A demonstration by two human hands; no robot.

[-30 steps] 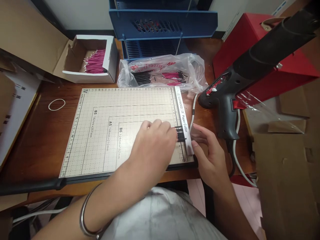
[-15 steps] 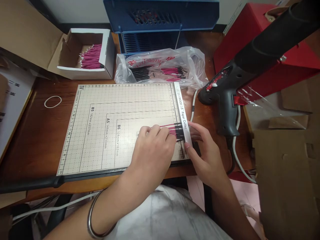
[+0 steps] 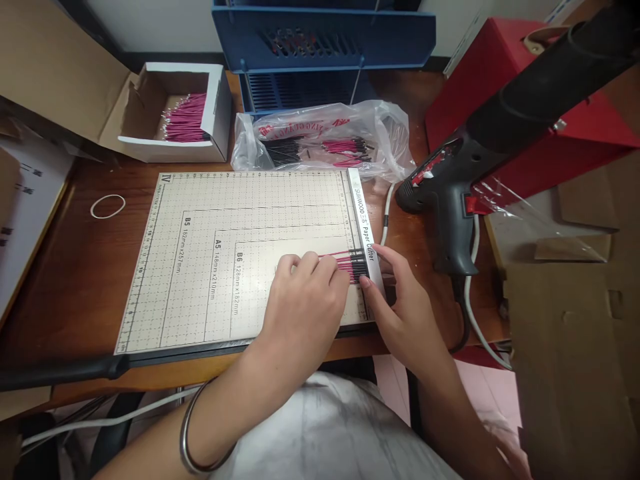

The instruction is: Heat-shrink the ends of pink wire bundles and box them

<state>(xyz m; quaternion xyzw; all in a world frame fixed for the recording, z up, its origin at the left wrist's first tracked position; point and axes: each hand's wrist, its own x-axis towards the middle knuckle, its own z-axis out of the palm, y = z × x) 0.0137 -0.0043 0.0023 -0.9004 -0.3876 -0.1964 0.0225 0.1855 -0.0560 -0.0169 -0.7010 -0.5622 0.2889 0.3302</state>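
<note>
A row of pink wires with black ends (image 3: 356, 268) lies across the paper cutter (image 3: 200, 320), the ends against its white edge strip (image 3: 356, 193). My left hand (image 3: 310, 293) is closed over the pink part of the wires, with its fingers curled down and their tips hidden. At the edge strip, my right hand (image 3: 407, 310) has thumb and forefinger apart. Its thumb tip touches the nearest black ends, and its forefinger reaches the strip. The other right fingers are mostly hidden beyond the strip.
Behind the cutter are a white box of pink wires (image 3: 215, 113), a plastic bag with more wires (image 3: 395, 133) and a blue rack (image 3: 325, 40). A heat gun (image 3: 453, 233) stands at right before a red box (image 3: 450, 100). A rubber band (image 3: 107, 197) lies at left.
My right thumb has moved left from the edge strip onto the black wire ends. The black ends lie more evenly side by side. My left hand stays over the wires.
</note>
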